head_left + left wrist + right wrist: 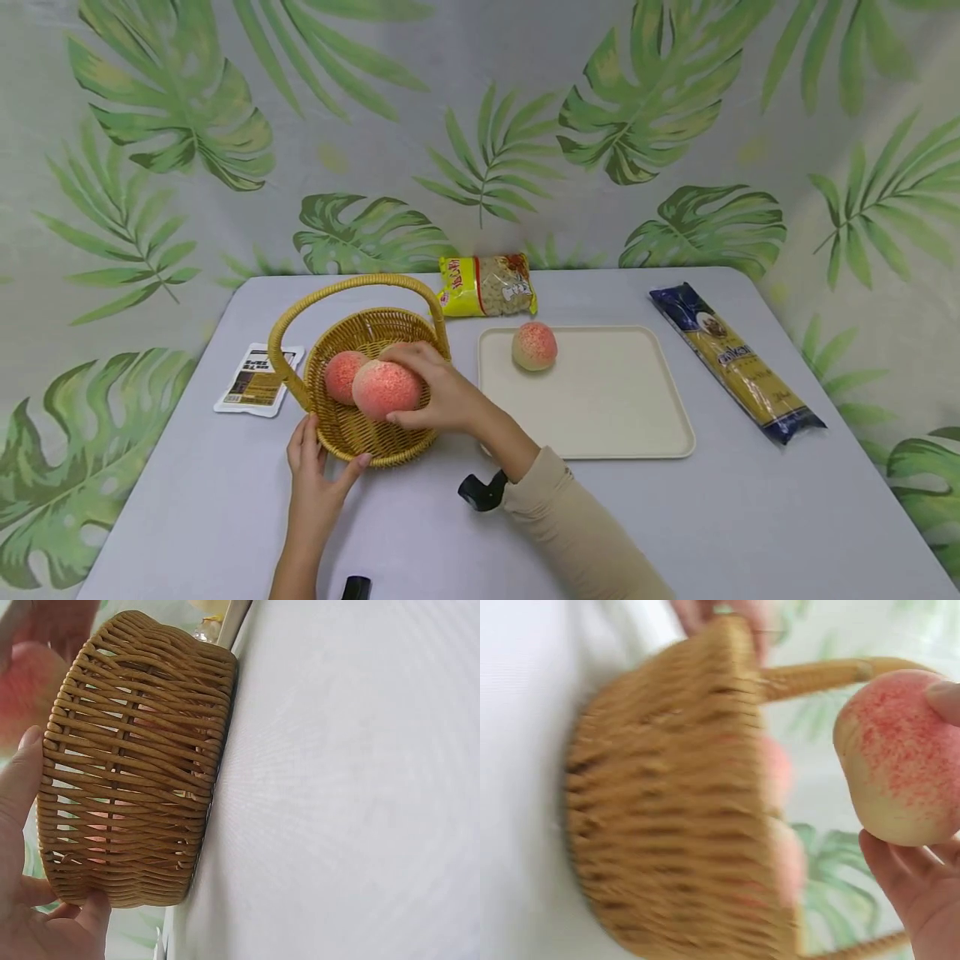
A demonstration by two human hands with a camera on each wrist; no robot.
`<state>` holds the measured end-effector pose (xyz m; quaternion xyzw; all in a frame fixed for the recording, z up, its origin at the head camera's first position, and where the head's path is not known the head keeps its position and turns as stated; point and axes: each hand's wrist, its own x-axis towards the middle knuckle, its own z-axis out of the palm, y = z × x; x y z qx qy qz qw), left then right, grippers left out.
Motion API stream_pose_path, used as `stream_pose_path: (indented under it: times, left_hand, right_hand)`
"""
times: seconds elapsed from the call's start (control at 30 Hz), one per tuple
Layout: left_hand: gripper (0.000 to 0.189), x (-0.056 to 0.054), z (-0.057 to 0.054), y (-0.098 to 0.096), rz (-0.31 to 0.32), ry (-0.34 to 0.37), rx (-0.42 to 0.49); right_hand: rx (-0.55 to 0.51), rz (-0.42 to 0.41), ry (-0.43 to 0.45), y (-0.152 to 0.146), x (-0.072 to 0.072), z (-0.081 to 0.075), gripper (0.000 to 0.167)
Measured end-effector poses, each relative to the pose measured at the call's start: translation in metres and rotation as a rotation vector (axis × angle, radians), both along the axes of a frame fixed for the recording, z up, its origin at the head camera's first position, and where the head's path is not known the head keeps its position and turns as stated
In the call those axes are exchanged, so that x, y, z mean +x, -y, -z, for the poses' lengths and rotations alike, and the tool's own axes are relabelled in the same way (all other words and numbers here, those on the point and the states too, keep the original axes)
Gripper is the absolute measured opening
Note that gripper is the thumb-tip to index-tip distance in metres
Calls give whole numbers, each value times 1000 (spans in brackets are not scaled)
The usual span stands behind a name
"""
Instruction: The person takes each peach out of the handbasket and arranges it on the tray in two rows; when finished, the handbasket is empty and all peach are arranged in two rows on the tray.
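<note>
A wicker basket (pixel 375 454) with a tall arched handle stands on the left of the table. My left hand (pixel 313 483) grips its near left side, thumb at the rim (pixel 56 742) and fingers on the wall. Above the basket's opening, my right hand (pixel 438 387) holds a pink and cream peach (pixel 385 392) between thumb and fingers. In the right wrist view this peach (pixel 900 765) is apart from the basket (pixel 667 802). Inside lies a peach (pixel 343 375); a second peach (pixel 789 859) shows over the rim in the right wrist view.
Right of the basket lies a cream tray (pixel 600 408) with one peach (pixel 535 346) at its upper left. A yellow-ended food bag (pixel 487 286) lies behind, a pasta packet (pixel 735 358) at right, a white pouch (pixel 258 379) at left. Black wrist-camera parts (pixel 480 492) show near the right forearm.
</note>
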<state>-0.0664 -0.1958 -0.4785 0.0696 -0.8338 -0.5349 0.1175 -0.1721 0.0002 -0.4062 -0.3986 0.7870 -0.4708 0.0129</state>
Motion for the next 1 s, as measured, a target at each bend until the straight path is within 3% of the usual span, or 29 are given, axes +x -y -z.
stream_pose_path:
  times: [0.23,0.53,0.67,0.9,1.0]
  left_hand:
    - [95,-1,1,0,8,12,7]
    - [95,0,1,0,-3,15,12]
    - [95,-1,1,0,-4,15,13]
    - [96,0,1,0,-3,15,8]
    - [95,0,1,0,-3,15,12]
  right_hand:
    - [-206,164,-57,-56,-1,-18,64]
    - [-276,471,-42,-123,3,-32,62]
    - [-284,580,-38,-151,-7,-13,63]
    - [-210,769,52,-201,-41,57,68]
    - [-183,808,109,-210,-45,72,68]
